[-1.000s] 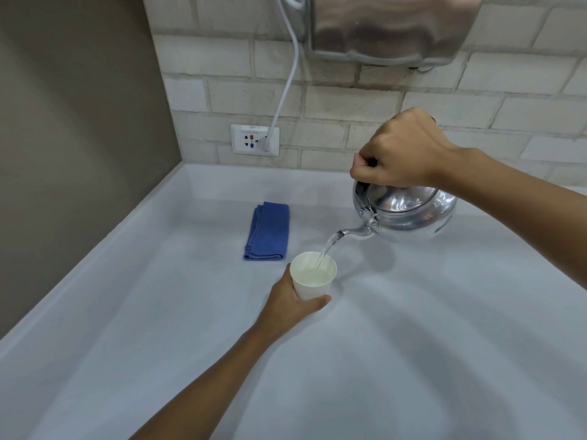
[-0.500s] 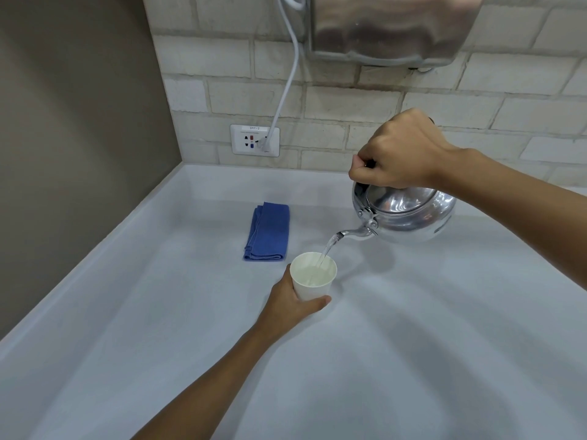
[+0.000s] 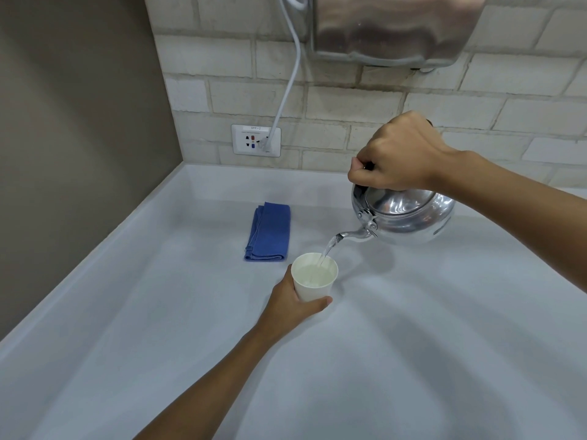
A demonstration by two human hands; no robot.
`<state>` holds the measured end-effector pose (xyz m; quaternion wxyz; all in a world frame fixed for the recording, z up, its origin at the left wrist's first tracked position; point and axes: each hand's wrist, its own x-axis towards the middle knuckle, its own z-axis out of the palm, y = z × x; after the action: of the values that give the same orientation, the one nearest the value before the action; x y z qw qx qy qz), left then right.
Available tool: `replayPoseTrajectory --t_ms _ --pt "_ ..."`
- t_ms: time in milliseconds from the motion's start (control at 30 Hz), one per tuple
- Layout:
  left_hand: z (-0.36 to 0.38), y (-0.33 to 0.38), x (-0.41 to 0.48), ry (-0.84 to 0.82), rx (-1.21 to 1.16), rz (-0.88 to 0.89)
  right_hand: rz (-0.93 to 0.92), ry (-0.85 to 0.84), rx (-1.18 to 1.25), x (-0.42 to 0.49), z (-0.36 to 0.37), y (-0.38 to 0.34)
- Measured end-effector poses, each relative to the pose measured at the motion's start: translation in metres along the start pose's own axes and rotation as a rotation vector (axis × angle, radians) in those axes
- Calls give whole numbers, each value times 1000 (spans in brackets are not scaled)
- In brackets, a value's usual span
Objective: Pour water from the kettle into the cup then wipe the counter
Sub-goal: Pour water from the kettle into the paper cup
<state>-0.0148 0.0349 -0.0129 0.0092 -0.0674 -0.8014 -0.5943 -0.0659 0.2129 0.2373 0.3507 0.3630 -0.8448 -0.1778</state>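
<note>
A shiny metal kettle [image 3: 409,217] hangs tilted above the white counter [image 3: 413,344], its spout pointing left and down. My right hand [image 3: 397,154] is closed on the kettle's top handle. A thin stream of water falls from the spout into a white paper cup [image 3: 313,277] that stands on the counter and holds water. My left hand [image 3: 292,303] is wrapped round the cup's near side. A folded blue cloth [image 3: 270,231] lies on the counter just behind and left of the cup.
A brick-tiled wall runs along the back with a wall socket [image 3: 255,140] and a white cable [image 3: 286,90] plugged in. A steel appliance [image 3: 394,27] hangs on the wall above the kettle. A brown side wall [image 3: 79,122] bounds the counter on the left.
Water keeps flowing and the level in the cup has risen a little. Both hands and the kettle hold nearly the same places.
</note>
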Motion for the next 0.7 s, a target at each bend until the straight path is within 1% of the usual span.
replayPoseTrajectory --t_ms 400,600,700 --pt "1 1 -1 4 -4 5 77 -9 94 -11 27 -8" --pt "1 3 -1 -2 -9 -13 194 25 181 -21 50 -7" --pt "0 4 -2 -13 -19 -15 298 14 255 -23 65 -1"
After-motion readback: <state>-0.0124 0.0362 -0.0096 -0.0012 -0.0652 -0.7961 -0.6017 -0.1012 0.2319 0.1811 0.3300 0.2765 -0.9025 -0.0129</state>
